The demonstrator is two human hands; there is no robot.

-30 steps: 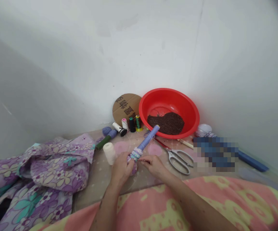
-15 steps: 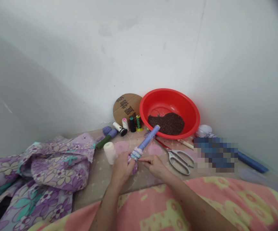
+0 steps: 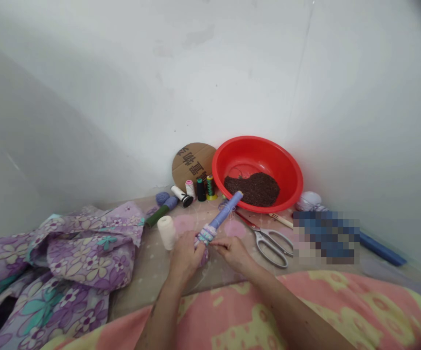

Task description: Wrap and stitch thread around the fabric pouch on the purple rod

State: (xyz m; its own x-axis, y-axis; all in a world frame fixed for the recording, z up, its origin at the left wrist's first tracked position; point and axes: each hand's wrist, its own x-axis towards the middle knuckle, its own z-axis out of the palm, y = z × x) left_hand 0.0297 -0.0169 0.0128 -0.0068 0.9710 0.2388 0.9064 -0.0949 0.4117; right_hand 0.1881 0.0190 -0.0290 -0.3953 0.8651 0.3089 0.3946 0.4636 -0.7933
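My left hand is closed around the lower end of a purple rod, where a band of pink, white and teal yarn is wrapped. The rod slants up and to the right, its tip in front of the red basin. Thin thread is tied round its middle. At the right side of the yarn band, my right hand has its fingers pinched together; what they hold is too small to make out. A white spool stands just left of my left hand.
A red basin holds dark grains. Scissors lie right of my right hand. Thread spools stand before a cardboard disc. Floral cloth is heaped left; a pink-yellow blanket lies in front.
The view has shifted slightly, so things appear a little lower. Both hands stay at the yarn band, with the right fingers only slightly changed in pose.
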